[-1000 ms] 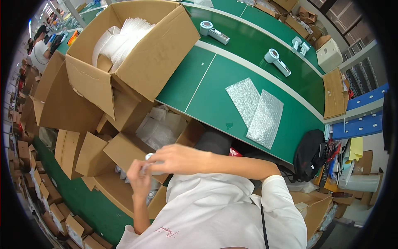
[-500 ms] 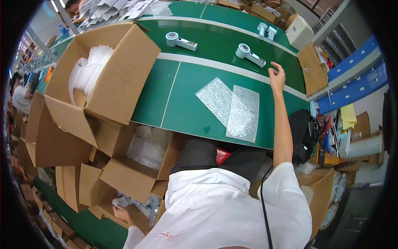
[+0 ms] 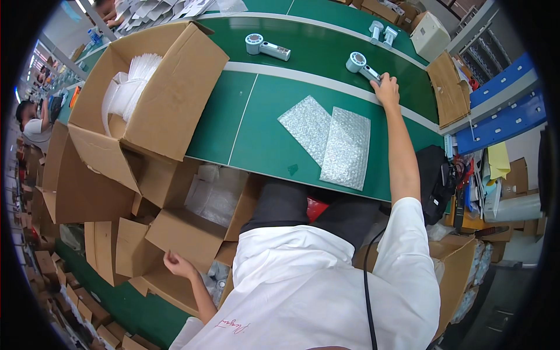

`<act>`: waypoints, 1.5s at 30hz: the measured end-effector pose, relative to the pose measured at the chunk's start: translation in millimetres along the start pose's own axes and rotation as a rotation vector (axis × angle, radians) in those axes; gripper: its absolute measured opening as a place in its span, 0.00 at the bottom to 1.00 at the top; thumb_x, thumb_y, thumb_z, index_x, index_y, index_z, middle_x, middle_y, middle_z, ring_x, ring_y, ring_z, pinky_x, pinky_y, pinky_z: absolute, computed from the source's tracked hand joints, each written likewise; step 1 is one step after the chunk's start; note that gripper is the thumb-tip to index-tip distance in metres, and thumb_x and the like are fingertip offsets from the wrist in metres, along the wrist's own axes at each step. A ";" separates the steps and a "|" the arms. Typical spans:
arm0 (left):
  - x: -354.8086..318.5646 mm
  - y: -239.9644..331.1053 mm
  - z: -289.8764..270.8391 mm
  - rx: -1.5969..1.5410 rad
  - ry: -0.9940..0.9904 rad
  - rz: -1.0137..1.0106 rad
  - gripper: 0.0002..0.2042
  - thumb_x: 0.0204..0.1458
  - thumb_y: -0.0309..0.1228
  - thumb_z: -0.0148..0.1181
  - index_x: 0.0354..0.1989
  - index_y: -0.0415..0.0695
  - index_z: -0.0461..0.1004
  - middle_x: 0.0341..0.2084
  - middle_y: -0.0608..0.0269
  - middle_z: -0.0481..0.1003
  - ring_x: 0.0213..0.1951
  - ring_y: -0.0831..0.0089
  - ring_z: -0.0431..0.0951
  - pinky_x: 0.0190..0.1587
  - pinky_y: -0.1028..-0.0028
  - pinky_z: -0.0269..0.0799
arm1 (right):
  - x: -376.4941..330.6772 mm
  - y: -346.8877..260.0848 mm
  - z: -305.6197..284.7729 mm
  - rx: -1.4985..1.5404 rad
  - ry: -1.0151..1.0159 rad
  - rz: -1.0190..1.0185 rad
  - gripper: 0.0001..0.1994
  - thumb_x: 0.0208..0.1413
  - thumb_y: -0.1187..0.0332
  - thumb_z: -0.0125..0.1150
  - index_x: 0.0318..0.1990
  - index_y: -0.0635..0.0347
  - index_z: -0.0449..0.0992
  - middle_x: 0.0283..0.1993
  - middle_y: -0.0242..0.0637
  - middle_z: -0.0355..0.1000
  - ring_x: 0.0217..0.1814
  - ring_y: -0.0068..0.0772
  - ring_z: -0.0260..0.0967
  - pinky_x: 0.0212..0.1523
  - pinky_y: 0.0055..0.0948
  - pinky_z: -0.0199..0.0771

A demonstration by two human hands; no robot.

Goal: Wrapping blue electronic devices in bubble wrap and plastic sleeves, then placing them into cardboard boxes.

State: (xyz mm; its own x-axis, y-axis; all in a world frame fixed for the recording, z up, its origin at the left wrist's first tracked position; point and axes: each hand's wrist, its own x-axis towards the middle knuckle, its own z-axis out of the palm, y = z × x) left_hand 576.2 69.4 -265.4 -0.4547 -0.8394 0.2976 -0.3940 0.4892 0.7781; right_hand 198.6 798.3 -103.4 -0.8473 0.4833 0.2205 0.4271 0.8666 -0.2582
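On the dark green belt, my right hand (image 3: 387,91) has its fingers closed round the handle end of a pale blue handheld fan (image 3: 357,62), whose round head points up and left. Farther left on the belt lies a similar fan (image 3: 267,47) with a silvery handle. Two bubble-wrap pouches, one slanted (image 3: 305,123) and one straighter (image 3: 345,149), overlap on the green table nearer me. Down at the lower left, my left hand (image 3: 182,265) hovers over an open carton (image 3: 169,289) with clear-wrapped items inside. Its fingers are loosely bent and apart, with nothing visible in them.
A big open carton (image 3: 178,93) holding white foam sleeves stands on the table's left. Below it, another carton (image 3: 189,238) contains clear plastic wrap. Two more pale devices (image 3: 382,33) and a white box (image 3: 430,36) are at the far right. A black bag (image 3: 430,181) sits right of my arm.
My right hand has come down onto the fan's handle. My left hand has lifted out of the lower carton and let go of the whitish item it held. The view has shifted slightly.
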 end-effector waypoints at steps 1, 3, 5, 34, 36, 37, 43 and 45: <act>-2.2 58.3 8.0 -0.201 -0.125 -0.011 0.10 0.56 0.25 0.56 0.47 0.42 0.74 0.35 0.63 0.75 0.37 0.72 0.73 0.43 0.74 0.70 | -0.7 7.2 2.9 -0.022 0.017 -0.035 0.27 0.57 0.54 0.62 0.58 0.62 0.66 0.52 0.49 0.69 0.51 0.52 0.71 0.51 0.49 0.74; -32.6 187.7 19.4 -0.238 -0.373 0.202 0.09 0.57 0.23 0.54 0.45 0.43 0.74 0.35 0.64 0.74 0.35 0.73 0.72 0.43 0.74 0.70 | -3.8 19.6 3.7 -0.071 0.058 -0.102 0.25 0.58 0.52 0.60 0.53 0.62 0.68 0.48 0.49 0.71 0.47 0.53 0.73 0.47 0.49 0.76; -69.8 271.0 40.0 -0.461 -0.775 0.456 0.11 0.48 0.20 0.59 0.41 0.43 0.76 0.36 0.63 0.75 0.36 0.71 0.73 0.40 0.75 0.70 | -14.1 26.6 7.3 -0.089 0.144 -0.182 0.19 0.60 0.53 0.59 0.46 0.62 0.70 0.41 0.48 0.74 0.40 0.56 0.75 0.42 0.51 0.76; -21.1 447.9 161.5 -0.477 -0.961 1.514 0.14 0.40 0.13 0.62 0.37 0.40 0.77 0.36 0.62 0.75 0.38 0.65 0.74 0.44 0.71 0.69 | -330.8 31.0 -124.3 0.576 0.680 -0.480 0.20 0.52 0.83 0.60 0.53 0.59 0.68 0.56 0.45 0.70 0.54 0.45 0.71 0.57 0.38 0.74; -11.4 431.6 178.6 -0.332 -0.896 1.453 0.14 0.40 0.13 0.61 0.37 0.40 0.77 0.38 0.60 0.74 0.41 0.64 0.74 0.47 0.70 0.68 | -333.4 30.9 -122.7 0.571 0.723 -0.472 0.21 0.51 0.85 0.59 0.52 0.58 0.69 0.56 0.44 0.71 0.55 0.45 0.71 0.58 0.39 0.73; -8.6 423.9 186.5 -0.263 -0.860 1.422 0.14 0.41 0.13 0.61 0.37 0.40 0.77 0.39 0.60 0.74 0.42 0.63 0.73 0.48 0.70 0.68 | -333.7 30.0 -121.9 0.567 0.748 -0.470 0.21 0.50 0.86 0.59 0.51 0.58 0.69 0.56 0.44 0.71 0.55 0.46 0.71 0.58 0.40 0.73; -71.1 400.5 164.7 -0.174 -1.243 1.295 0.08 0.48 0.28 0.65 0.31 0.43 0.70 0.34 0.61 0.68 0.36 0.64 0.69 0.43 0.71 0.65 | -332.8 21.4 -125.1 0.357 0.739 -0.491 0.18 0.51 0.84 0.63 0.47 0.55 0.72 0.53 0.37 0.75 0.53 0.41 0.74 0.56 0.40 0.72; -62.3 376.9 173.4 -0.146 -1.223 1.261 0.09 0.48 0.28 0.66 0.31 0.43 0.70 0.34 0.61 0.67 0.35 0.64 0.68 0.43 0.71 0.65 | -334.3 20.9 -125.5 0.357 0.726 -0.518 0.18 0.50 0.85 0.63 0.47 0.56 0.73 0.52 0.37 0.75 0.53 0.42 0.74 0.57 0.40 0.73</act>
State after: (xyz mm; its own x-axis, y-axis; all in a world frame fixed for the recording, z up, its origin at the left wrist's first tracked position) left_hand 317.5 347.2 -86.6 -0.7080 0.6748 0.2081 0.6749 0.5599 0.4806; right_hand 530.4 670.5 -64.5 -0.4506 0.1141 0.8854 -0.1681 0.9632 -0.2097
